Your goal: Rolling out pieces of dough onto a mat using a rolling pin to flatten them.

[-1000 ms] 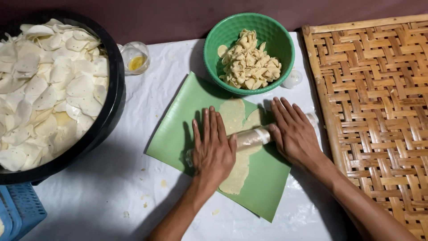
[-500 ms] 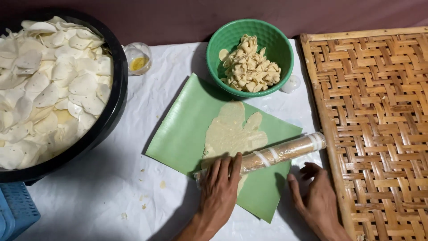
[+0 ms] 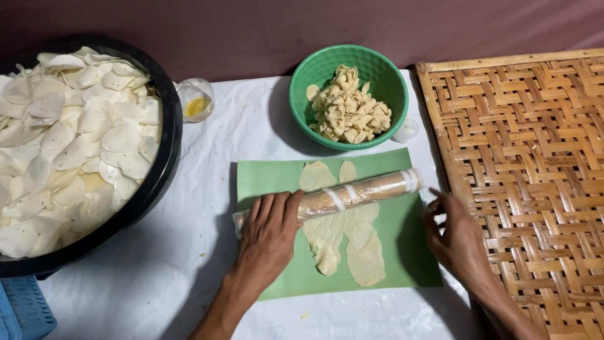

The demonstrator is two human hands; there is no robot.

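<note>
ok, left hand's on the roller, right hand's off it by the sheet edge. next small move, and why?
Probably bring the right hand back onto the free end of the roller. Only the left hand presses it, near its left end, so the roller sits aslant across the dough on the green sheet. Two hands would likely even the pressure.

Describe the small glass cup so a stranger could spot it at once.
Start at the big black tub heaped with pale thin chips, on the left. At its upper right rim, on the white sheet, stands the small clear glass cup. It alone is see-through, with something yellow inside.
</note>
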